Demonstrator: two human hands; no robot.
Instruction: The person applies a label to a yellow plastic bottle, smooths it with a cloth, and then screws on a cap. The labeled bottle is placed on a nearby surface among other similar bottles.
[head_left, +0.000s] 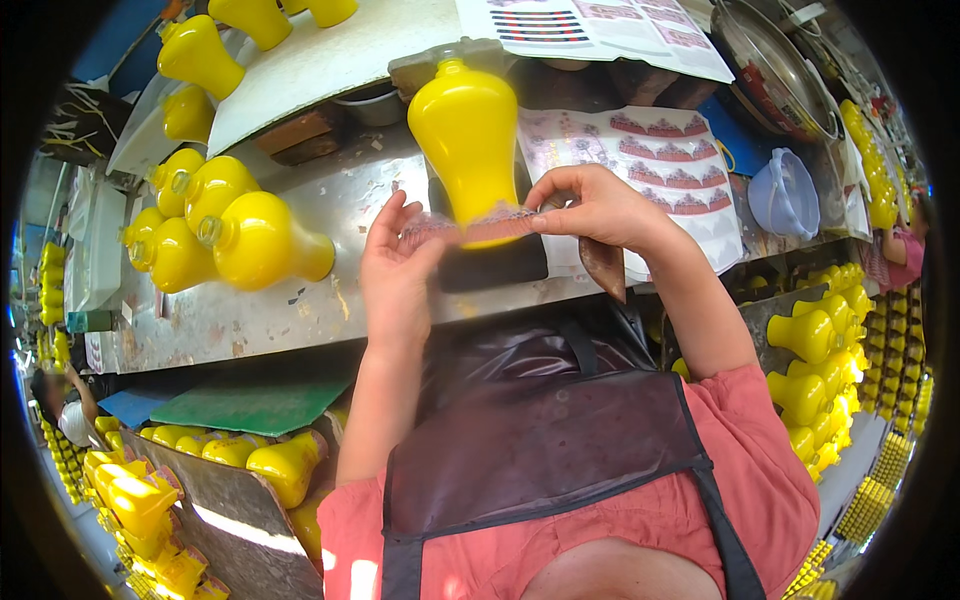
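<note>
A glossy yellow vase (pixel 463 135) lies in front of me on a dark support (pixel 500 268), its clear-tipped neck pointing away and its narrower foot toward me. Across the foot end stretches a thin, see-through decal strip (pixel 497 226) with a pinkish-red pattern. My left hand (pixel 393 265) pinches the strip's left end between thumb and fingers. At the other end my right hand (pixel 605 208) grips it, thumb and forefinger beside the vase. Below the right palm shows a brown pointed flat piece (pixel 603 268); I cannot tell whether that hand holds it.
Several yellow vases (pixel 265 240) lie on the metal worktable (pixel 230 325) at left. Printed decal sheets (pixel 680 180) lie to the right, near a pale blue bucket (pixel 785 195) and a metal pan (pixel 775 70). More yellow vases (pixel 815 335) stand stacked by my right side.
</note>
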